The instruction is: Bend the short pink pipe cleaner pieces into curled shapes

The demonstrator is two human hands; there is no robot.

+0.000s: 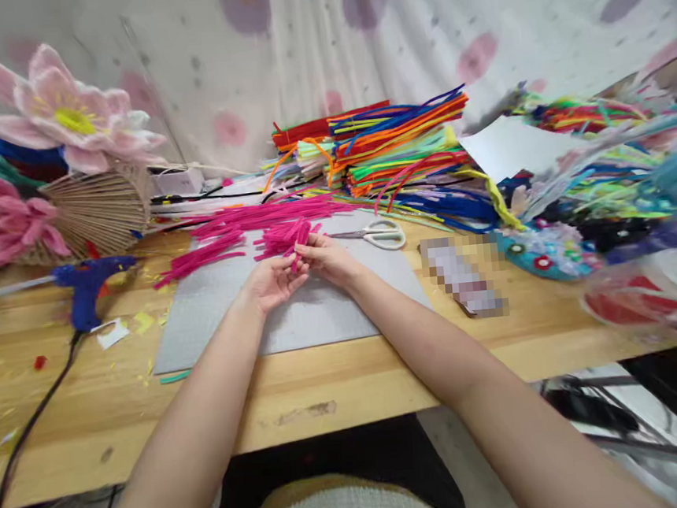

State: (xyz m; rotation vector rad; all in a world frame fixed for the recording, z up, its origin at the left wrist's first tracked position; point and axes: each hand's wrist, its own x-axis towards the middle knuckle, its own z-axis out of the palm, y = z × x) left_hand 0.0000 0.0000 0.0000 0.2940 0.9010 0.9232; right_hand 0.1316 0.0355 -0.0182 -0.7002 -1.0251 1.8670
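Note:
Over the grey board [202, 321], my left hand [274, 282] and my right hand [328, 256] meet, fingers pinched around a small piece of magenta pipe cleaner [298, 256]. Its exact shape is partly hidden by my fingertips. Just beyond the hands lies a pile of short magenta pieces [272, 240]. More cut magenta pieces [202, 258] are at the board's left, and long magenta stems [264, 215] lie along its back edge. White-handled scissors [385, 234] rest to the right of my right hand.
A blue glue gun [84, 288] with a black cord lies left on the wooden table [326, 381]. Colourful pipe cleaner bundles [400, 142] are stacked at the back. Pink fuzzy flowers [71, 111] stand back left; a blurred-out object [462, 275] and a blue decorated piece [543, 252] lie right.

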